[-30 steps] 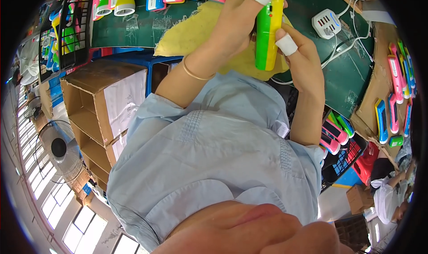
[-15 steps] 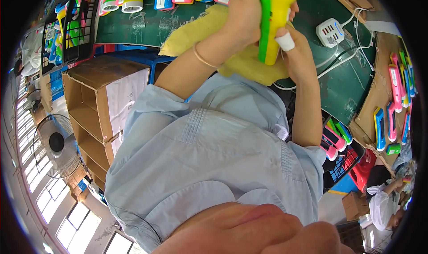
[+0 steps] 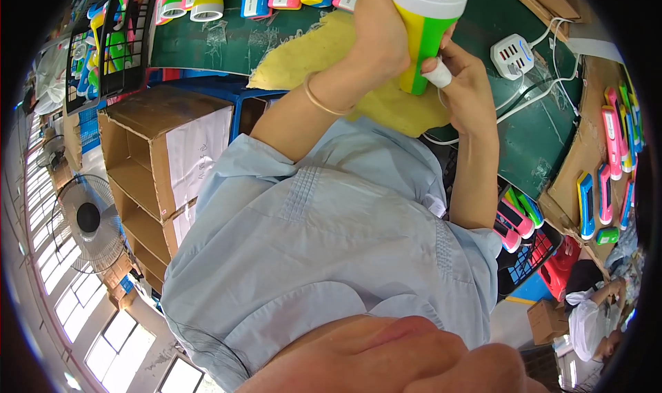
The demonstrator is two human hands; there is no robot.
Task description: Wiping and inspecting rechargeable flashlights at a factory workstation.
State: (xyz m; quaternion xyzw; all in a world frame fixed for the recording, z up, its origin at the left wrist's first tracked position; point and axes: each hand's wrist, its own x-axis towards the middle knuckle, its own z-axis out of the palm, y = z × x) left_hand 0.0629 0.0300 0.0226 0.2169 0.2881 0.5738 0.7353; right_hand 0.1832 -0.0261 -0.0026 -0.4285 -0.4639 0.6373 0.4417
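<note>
A yellow and green flashlight (image 3: 422, 44) with a white rim is held up over the table's near edge, its lens end up and the reflector showing. My left hand (image 3: 381, 37), with a bangle at the wrist, is closed on its left side; most of those fingers are hidden. My right hand (image 3: 470, 89) grips the right side of the body, a white wrap around its thumb. Beneath both hands a yellow cloth (image 3: 296, 56) lies along the table edge.
More flashlights (image 3: 207, 3) line the green table's (image 3: 227, 44) far side. A white USB charger (image 3: 512, 56) with cables sits to the right. Flashlights also lie on cardboard (image 3: 562, 186) at far right. At left stand a black wire basket (image 3: 124, 41), a cardboard shelf (image 3: 141, 151) and a fan (image 3: 88, 217).
The flashlight has been turned about its length and tilted, so its green side and reflector now show. My right hand has shifted slightly along its side.
</note>
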